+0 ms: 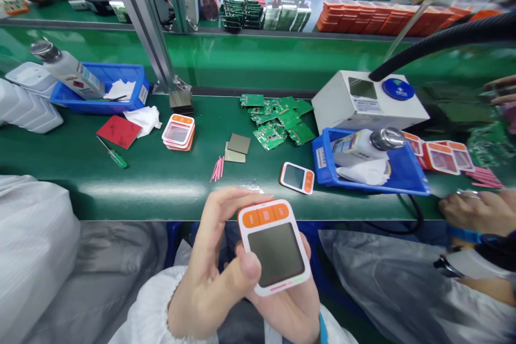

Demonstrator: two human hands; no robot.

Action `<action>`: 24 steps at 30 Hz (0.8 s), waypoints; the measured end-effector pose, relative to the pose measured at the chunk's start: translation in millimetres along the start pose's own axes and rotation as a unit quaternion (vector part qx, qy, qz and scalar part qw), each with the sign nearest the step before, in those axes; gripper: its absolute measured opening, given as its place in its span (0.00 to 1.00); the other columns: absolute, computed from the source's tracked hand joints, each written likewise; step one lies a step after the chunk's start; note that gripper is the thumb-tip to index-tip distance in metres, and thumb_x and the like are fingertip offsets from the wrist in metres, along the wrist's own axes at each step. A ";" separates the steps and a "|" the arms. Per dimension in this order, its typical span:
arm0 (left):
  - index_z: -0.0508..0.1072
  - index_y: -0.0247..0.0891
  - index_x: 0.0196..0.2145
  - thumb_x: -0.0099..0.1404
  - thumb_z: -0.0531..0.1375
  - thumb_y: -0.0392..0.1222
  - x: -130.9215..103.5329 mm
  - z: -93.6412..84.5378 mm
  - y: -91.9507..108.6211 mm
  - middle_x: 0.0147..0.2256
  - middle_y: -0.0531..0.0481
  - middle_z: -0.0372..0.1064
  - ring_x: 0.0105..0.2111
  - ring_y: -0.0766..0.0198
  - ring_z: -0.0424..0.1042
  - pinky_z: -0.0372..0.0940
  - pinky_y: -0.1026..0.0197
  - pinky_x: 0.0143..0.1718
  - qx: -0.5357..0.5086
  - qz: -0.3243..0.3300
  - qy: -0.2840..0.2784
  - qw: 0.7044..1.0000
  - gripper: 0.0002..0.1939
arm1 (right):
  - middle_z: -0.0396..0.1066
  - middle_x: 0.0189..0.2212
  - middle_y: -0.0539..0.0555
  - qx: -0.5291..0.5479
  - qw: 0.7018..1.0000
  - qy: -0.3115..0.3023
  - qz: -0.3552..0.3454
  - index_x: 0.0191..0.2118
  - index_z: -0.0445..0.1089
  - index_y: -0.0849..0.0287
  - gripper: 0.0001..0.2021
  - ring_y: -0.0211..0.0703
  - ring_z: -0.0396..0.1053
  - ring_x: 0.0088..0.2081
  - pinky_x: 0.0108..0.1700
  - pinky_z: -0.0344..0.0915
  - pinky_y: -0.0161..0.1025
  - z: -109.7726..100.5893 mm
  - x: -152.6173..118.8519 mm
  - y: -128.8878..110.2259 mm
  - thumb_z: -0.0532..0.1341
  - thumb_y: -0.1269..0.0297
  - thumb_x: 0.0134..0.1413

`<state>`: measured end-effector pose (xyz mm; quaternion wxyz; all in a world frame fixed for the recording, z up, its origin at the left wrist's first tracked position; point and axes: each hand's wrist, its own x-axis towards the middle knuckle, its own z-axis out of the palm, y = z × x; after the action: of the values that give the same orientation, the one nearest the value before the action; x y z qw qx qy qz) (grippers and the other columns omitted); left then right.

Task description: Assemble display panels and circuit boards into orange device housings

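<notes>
Head view: a light plastic device between two hands, its screen the part to spare

The left hand (215, 271) is half curled, its thumb laid over the lower left border of the face and its fingers bent around the upper edge. The right hand (288, 303) is cupped underneath, with a fingertip showing at the right-hand rim; how firmly it closes is hidden. Between them they hold a rounded-square, white-and-orange plastic device (274, 247) with three orange buttons (266, 214) and a large grey screen (277, 255). It is tilted, face toward the wearer, raised off the green table (133, 191) at the middle of the near edge.

It should be light and stiff, easily borne by one palm. The smooth shell may slip a little, and the screen is probably the fragile part, prone to smudges and scratches. The side rims look the best hold, with thumbs clear of the screen.

Just beyond, a similar white-and-orange unit (297, 178) lies flat near the table's near edge. To its left are thin pink sticks (217, 169) and flat grey-brown squares (239, 143); to its right, an open blue plastic tray (409, 176). Farther out, toward the far edge, loose green circuit boards (282, 118) overlap in a heap, and a stack of white-and-orange frames (178, 134) stands to their left.
</notes>
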<state>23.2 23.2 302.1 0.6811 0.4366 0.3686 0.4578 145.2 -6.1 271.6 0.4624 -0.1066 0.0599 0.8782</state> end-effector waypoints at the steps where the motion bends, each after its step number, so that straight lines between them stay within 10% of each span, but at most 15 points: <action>1: 0.64 0.46 0.55 0.61 0.61 0.52 -0.2 -0.3 -1.6 0.55 0.42 0.65 0.53 0.47 0.66 0.63 0.47 0.54 -0.006 0.009 -0.012 1.000 0.26 | 0.78 0.39 0.45 -0.001 1.000 0.005 0.005 0.42 0.75 0.49 0.20 0.34 0.74 0.42 0.48 0.67 0.32 -1.9 -0.2 0.5 0.67 0.45 0.45; 8: 0.56 0.56 0.57 0.49 0.64 0.30 -1.2 6.8 -3.5 0.57 0.52 0.62 0.54 0.53 0.65 0.68 0.55 0.49 0.193 0.041 -0.026 0.980 0.41 | 0.75 0.36 0.52 -0.043 0.998 0.034 0.014 0.43 0.74 0.52 0.27 0.43 0.72 0.36 0.53 0.65 0.48 -13.1 -0.1 4.0 0.62 0.37 0.44; 16: 0.57 0.59 0.54 0.48 0.62 0.27 3.9 17.6 -3.9 0.54 0.52 0.62 0.44 0.56 0.72 0.72 0.60 0.32 0.265 0.024 0.039 0.963 0.40 | 0.76 0.33 0.54 -0.078 0.996 0.022 0.029 0.43 0.74 0.50 0.27 0.55 0.72 0.46 0.53 0.64 0.56 -9.4 7.4 -1.0 0.62 0.37 0.44; 24: 0.67 0.51 0.48 0.42 0.66 0.29 18.6 16.9 -13.7 0.50 0.48 0.67 0.49 0.48 0.69 0.68 0.43 0.48 0.281 -0.003 0.118 0.953 0.36 | 0.77 0.38 0.53 -0.059 0.995 0.070 -0.033 0.41 0.75 0.50 0.22 0.54 0.70 0.50 0.55 0.64 0.54 -11.0 18.8 -0.1 0.64 0.42 0.44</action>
<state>48.3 33.7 293.2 0.4843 0.5516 0.5616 0.3819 136.4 6.7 256.3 0.4792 -0.1963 0.0368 0.8547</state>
